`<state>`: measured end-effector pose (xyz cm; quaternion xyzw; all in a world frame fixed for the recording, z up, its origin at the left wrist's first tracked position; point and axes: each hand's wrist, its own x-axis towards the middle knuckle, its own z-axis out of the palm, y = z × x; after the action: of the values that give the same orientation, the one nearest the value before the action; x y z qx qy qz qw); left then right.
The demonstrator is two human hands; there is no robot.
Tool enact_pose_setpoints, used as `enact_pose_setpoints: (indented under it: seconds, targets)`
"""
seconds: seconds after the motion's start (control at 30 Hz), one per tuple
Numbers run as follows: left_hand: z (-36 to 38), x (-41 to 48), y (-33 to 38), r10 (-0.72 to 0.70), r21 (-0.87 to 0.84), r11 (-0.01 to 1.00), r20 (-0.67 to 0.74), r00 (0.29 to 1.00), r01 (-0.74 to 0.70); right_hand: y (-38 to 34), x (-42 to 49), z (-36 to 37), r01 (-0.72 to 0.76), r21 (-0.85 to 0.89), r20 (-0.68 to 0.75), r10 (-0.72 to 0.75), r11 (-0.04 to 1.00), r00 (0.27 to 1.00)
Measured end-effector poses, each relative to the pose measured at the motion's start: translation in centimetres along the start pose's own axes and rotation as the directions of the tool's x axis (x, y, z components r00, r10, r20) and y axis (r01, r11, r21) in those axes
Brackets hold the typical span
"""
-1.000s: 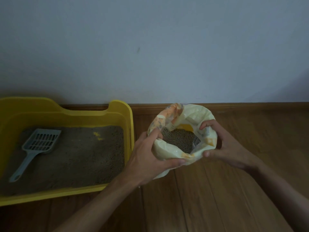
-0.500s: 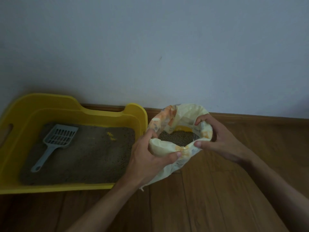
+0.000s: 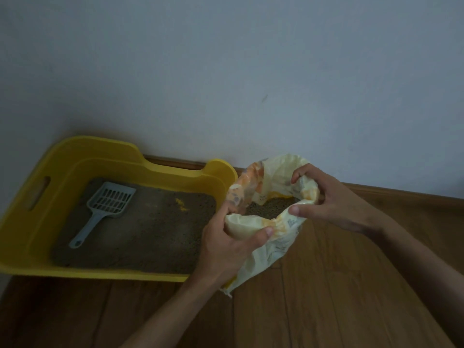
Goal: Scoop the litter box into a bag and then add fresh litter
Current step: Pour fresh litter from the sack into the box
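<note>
Centre right of the frame: a cream-and-orange litter bag (image 3: 266, 249), mouth open, over the wooden floor (image 3: 326, 297) just right of the yellow litter box (image 3: 30, 234). Cannot tell whether bag and box touch. Grey-brown granules (image 3: 271, 208) visible inside the mouth.

Gripped at the near-left rim by the left hand (image 3: 226, 249), thumb curled over the folded edge, fingers tucked down the side facing the box. Pinched at the far-right rim by the right hand (image 3: 334, 202), thumb pressed on the outer fold, fingers hooked over the top edge into the opening.

Left half of the frame — the box against the pale wall (image 3: 226, 71), its bottom covered in flat grey-brown litter (image 3: 150, 237). Lying on that litter at its upper left, a grey slotted scoop (image 3: 105, 207), handle pointing down-left, well apart from both hands. A few yellow specks (image 3: 181, 204) on the litter toward the box's far right corner. Wooden baseboard (image 3: 401, 194) along the foot of the wall at right.
</note>
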<state>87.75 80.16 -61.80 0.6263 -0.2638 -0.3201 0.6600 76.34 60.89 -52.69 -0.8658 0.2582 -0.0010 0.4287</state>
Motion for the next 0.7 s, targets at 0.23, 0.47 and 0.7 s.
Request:
enact_pose_setpoints:
  seconds: [0.23, 0.47, 0.7]
  targets:
    - [-0.9, 0.2, 0.2, -0.050, -0.125, 0.991, -0.067, 0.997, 0.041, -3.2, 3.2, -0.1, 0.037, -0.155, 0.067, -0.027, 0.987, 0.997]
    - [-2.6, 1.7, 1.4, -0.162, -0.215, 0.970, -0.209, 0.964, 0.116, -5.9, 7.1, 0.5, 0.081, -0.167, 0.059, -0.072, 0.983, 0.996]
    - [-4.2, 1.8, -0.1, -0.244, -0.213, 0.956, -0.210, 0.947, 0.199, -6.7, 9.0, 2.1, 0.097, -0.227, 0.089, -0.079, 0.969, 0.993]
